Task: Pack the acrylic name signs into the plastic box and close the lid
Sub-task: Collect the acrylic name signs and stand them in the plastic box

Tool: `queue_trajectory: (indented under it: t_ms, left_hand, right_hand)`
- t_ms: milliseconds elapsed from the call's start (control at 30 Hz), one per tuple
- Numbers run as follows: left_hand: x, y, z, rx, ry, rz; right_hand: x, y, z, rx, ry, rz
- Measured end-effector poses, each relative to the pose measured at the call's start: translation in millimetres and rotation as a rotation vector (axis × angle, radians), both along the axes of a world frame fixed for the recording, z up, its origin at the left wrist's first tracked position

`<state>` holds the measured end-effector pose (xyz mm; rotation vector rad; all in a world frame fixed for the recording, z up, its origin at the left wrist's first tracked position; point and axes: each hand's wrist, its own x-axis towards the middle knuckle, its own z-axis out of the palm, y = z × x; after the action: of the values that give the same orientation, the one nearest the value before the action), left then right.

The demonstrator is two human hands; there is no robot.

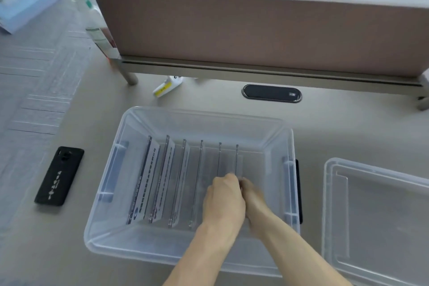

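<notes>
— Far left on the matte desk (69,251)?
— Flat black phone (60,176), well apart from the clear plastic box (104,237).
— Inside the box?
— Six thin acrylic name signs (162,181) standing on edge in a row; printed at left, clear at right.
— Hands?
— Left hand (224,199) and right hand (254,202) touching, fingers pinched on the rightmost sign (237,160).
— Open room?
— Bare strip toward the right wall. Beyond it, translucent lid (376,223), lying flat beside the box.
</notes>
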<state>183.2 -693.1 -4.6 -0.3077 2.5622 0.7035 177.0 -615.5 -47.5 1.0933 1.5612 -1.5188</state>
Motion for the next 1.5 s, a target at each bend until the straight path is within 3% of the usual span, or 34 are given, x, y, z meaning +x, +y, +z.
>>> queue_trajectory:
  t_ms: [467,600,700,800,1067,1500]
  left_hand:
    - [-2,-12,2,0.095,0.044,0.015]
    - [-3,-46,22,0.238,0.333,0.051]
    - [-8,-100,32,0.02,0.547,0.161]
    - [-12,-144,35,-0.204,0.401,0.244]
    - [-14,-156,35,-0.418,0.029,0.149]
    - [-21,-166,24,-0.424,0.069,0.104]
  right_hand:
    - [0,-2,-4,0.018,0.091,0.027]
    - [-2,-4,-2,0.055,0.105,0.076]
    - [-3,-5,7,0.077,0.056,0.071]
    - [-3,-8,12,0.08,0.044,0.053]
    - [2,-20,13,0.131,0.174,0.124]
    - [7,-27,8,0.19,0.189,0.195]
